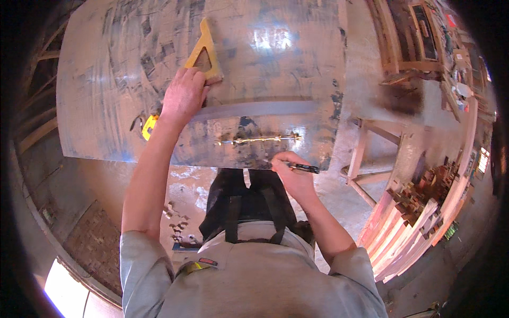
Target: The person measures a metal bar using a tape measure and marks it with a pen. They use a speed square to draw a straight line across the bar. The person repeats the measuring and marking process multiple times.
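My left hand [184,97] is closed over the near side of a yellow triangular square [211,64] lying on a large worn, smudged board [116,79]. From beside that hand a flat grey strip [260,109] runs to the right; whether it joins the square is hidden. A yellow tape measure [150,127] rests left of my wrist. At the board's near edge my right hand [292,170] grips a dark pen [305,167], which points off to the right. Just beyond it lies a thin gold-coloured rod [260,139] with small knobs along it.
On the right, a wooden trestle [366,153] stands on the floor near long planks [397,241] and a heap of small wood blocks [424,193]. Wooden frames [408,37] lean at the back right. Small offcuts [177,222] lie on the floor below the board.
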A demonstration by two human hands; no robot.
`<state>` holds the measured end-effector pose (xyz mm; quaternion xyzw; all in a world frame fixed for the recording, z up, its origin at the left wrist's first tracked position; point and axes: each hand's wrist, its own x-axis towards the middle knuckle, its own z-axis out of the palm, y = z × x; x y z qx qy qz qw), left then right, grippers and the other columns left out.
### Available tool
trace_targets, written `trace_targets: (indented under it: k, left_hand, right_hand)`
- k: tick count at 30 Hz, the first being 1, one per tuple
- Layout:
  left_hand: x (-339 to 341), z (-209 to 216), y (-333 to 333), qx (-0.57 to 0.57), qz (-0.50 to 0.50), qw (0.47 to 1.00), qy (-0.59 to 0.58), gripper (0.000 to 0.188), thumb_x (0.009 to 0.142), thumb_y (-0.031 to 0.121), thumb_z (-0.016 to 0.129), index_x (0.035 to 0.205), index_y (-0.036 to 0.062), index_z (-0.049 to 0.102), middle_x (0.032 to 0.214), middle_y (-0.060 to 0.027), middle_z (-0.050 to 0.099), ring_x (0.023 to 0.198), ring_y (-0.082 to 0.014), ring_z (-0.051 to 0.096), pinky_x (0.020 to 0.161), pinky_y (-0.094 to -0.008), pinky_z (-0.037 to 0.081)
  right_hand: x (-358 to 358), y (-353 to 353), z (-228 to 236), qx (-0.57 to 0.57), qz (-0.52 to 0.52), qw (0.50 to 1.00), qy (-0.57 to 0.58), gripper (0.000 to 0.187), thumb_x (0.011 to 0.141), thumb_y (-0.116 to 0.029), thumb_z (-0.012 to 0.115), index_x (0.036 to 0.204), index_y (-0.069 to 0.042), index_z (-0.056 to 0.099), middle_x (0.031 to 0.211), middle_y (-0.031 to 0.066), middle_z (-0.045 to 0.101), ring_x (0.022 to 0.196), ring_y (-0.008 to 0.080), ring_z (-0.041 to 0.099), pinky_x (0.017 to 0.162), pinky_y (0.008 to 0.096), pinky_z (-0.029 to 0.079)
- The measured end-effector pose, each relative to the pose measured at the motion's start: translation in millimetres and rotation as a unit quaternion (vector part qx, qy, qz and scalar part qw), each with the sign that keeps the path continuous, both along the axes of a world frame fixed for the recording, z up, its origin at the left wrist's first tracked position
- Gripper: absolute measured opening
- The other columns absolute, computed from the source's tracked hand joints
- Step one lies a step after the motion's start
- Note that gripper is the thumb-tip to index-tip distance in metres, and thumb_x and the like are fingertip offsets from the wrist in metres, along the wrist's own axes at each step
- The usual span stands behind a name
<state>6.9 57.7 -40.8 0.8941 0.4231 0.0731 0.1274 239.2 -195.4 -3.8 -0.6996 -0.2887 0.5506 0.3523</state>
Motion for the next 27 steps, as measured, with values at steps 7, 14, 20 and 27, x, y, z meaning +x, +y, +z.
trace_targets:
  k: [7, 14, 20, 27]
  left_hand:
    - [-35.3, 41.6, -54.1, -0.021, -0.047, 0.999, -0.003, 0.024, 0.08, 0.007, 0.075, 0.1, 0.0035, 0.062, 0.123, -0.0146, 0.063, 0.114, -0.0359, 0.06, 0.098, -0.0453, 0.052]
    - [-45.6, 26.9, -80.6, -0.04, -0.045, 0.997, 0.04, 0.023, 0.081, 0.008, 0.075, 0.099, 0.0017, 0.061, 0.135, -0.0157, 0.061, 0.124, -0.0339, 0.058, 0.101, -0.044, 0.053]
    - [-40.2, 21.9, -75.5, -0.008, -0.065, 0.997, 0.028, 0.022, 0.081, 0.008, 0.074, 0.097, 0.0024, 0.061, 0.13, -0.0159, 0.063, 0.119, -0.0333, 0.061, 0.096, -0.0436, 0.054]
    - [-41.3, 21.7, -76.1, -0.012, -0.06, 0.998, 0.011, 0.025, 0.078, 0.006, 0.076, 0.098, 0.0022, 0.061, 0.128, -0.0156, 0.065, 0.117, -0.0341, 0.062, 0.094, -0.0447, 0.054]
  right_hand:
    - [15.1, 1.8, -6.8, -0.025, -0.033, 0.999, -0.002, 0.01, 0.094, -0.011, 0.07, 0.096, 0.0, 0.071, 0.09, 0.0055, 0.069, 0.082, 0.0132, 0.068, 0.076, 0.0299, 0.056]
    - [16.3, 19.3, -3.3, 0.012, 0.004, 1.0, -0.026, 0.013, 0.094, -0.014, 0.07, 0.096, 0.0, 0.071, 0.088, 0.0057, 0.069, 0.08, 0.0126, 0.066, 0.073, 0.0286, 0.054]
    - [10.2, 20.1, -11.4, 0.1, 0.033, 0.993, -0.056, 0.012, 0.093, -0.01, 0.068, 0.097, 0.001, 0.07, 0.088, 0.0072, 0.069, 0.081, 0.0138, 0.066, 0.074, 0.0297, 0.054]
    - [-3.8, 40.4, -1.1, 0.177, 0.088, 0.976, -0.092, 0.012, 0.088, -0.006, 0.072, 0.098, 0.0, 0.069, 0.089, 0.0127, 0.069, 0.081, 0.0246, 0.065, 0.074, 0.0358, 0.051]
